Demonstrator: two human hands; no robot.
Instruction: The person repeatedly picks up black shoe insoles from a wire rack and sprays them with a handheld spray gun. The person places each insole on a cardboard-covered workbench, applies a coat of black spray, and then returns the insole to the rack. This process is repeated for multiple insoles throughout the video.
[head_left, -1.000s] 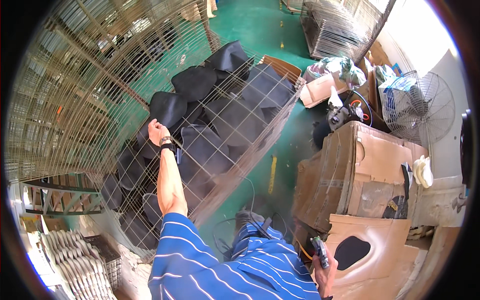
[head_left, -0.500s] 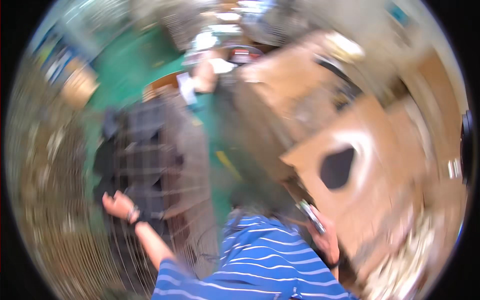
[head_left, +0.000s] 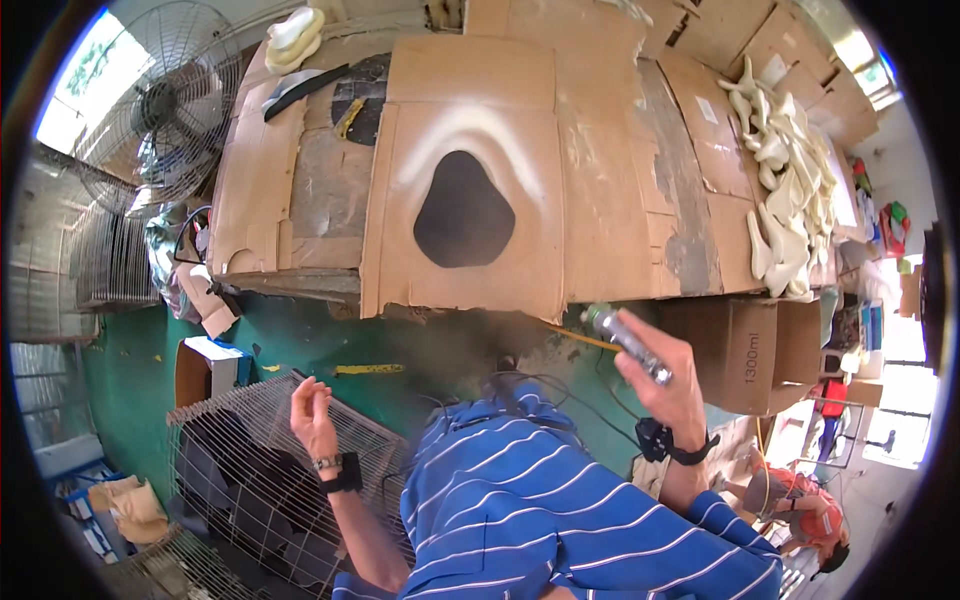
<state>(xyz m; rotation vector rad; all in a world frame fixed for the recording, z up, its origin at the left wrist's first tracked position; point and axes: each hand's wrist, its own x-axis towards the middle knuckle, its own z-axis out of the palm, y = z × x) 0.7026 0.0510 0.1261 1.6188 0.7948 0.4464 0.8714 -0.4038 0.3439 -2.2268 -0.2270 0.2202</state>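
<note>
In my right hand [head_left: 665, 380] is a slim silver cylinder [head_left: 640, 350] with a green end, my fingers closed round it. It tilts up and left, apart from the cardboard-covered bench [head_left: 600, 200]. On a cardboard sheet [head_left: 410, 130] there, a dark, rounded, roughly triangular shape [head_left: 463, 215] shows, with a pale white band arched over its top. My left hand [head_left: 315, 425] is raised beside a wire rack [head_left: 270, 400] holding dark flat pieces [head_left: 240, 470]. Its fingers are loosely curled, with nothing visible in them.
Cream-coloured moulded pieces [head_left: 785, 190] are heaped at the bench's right end. A big fan [head_left: 160, 105] stands at the far left. Below the bench are a carton [head_left: 740, 350] and trailing cables [head_left: 570, 400]. A person in an orange top [head_left: 815, 510] is at lower right.
My view has swung right, so the bench now lies ahead and the wire rack at lower left. My right hand has risen with the silver cylinder; my left hand has come away from the rack.
</note>
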